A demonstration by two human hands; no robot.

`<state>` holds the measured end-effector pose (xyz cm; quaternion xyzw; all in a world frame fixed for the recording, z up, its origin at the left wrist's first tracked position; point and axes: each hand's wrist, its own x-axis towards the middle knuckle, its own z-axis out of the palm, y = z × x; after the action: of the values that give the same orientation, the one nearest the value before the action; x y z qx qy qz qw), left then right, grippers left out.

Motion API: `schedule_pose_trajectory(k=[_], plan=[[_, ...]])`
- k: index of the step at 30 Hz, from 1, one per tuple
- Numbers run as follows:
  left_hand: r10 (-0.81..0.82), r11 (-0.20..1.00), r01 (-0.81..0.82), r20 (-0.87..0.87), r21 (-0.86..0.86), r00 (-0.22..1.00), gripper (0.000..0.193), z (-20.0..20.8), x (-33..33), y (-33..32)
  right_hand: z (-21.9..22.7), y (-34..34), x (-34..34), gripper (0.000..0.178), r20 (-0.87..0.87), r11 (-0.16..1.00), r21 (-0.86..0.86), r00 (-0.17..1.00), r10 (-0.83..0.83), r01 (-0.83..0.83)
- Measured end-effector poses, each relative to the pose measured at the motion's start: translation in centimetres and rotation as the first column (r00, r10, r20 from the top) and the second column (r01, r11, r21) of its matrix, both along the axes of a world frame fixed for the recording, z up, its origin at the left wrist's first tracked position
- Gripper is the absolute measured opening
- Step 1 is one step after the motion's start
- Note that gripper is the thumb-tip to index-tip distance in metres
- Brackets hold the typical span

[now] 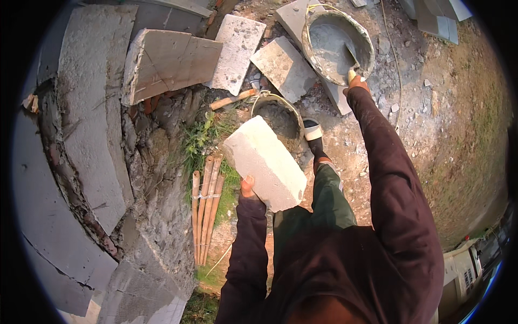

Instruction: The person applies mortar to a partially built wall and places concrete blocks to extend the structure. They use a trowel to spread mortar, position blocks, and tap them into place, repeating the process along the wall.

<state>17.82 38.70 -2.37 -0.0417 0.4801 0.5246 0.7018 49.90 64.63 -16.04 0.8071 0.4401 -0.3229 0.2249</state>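
A pale concrete block [267,164] is held out before me, its broad face turned up. My left hand [247,186] grips it near its lower left edge, the fingers mostly hidden beneath. Out to the far right, my right hand [356,85] is closed round the handle of a trowel [352,54], whose blade dips inside a large mortar tub [371,51]. Grey wet mix coats the inside of this tub. Partly behind the block stands a smaller bucket [296,110] with dark grey mix in it.
Loose slabs [234,54] and a tilted slab [172,65] lie at the upper left. A low block wall [97,119] curves along the left. Tied bamboo poles [208,210] rest by grass. My booted foot [312,130] is beside the bucket; a thin rope [396,70] crosses gravelly ground.
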Motion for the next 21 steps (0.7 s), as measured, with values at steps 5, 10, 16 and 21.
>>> schedule_pose_trajectory(k=[5, 10, 16, 21], plan=[[-0.093, 0.992, 0.104, -0.139, 0.073, 0.986, 0.061, -4.3, 0.4, -1.2, -2.5, 5.6, 3.3, 0.045, 0.07, 0.987, 0.009, 0.984, 0.162, -0.163], [-0.297, 0.952, 0.303, -0.319, -0.032, 0.9, 0.059, -4.9, -0.3, -2.7, -1.9, 3.8, 7.7, 0.05, -0.25, 0.983, 0.109, 0.953, 0.172, -0.149], [-0.204, 0.977, 0.175, -0.292, -0.122, 0.934, 0.07, -4.9, 1.0, -3.3, 4.1, 2.9, 8.6, 0.047, -0.107, 0.956, 0.125, 0.954, 0.28, -0.266], [-0.096, 0.99, 0.06, -0.294, -0.131, 0.951, 0.076, -0.4, 2.7, -1.2, 1.0, 4.6, 5.4, 0.044, 0.007, 0.968, 0.15, 0.979, 0.202, -0.201]])
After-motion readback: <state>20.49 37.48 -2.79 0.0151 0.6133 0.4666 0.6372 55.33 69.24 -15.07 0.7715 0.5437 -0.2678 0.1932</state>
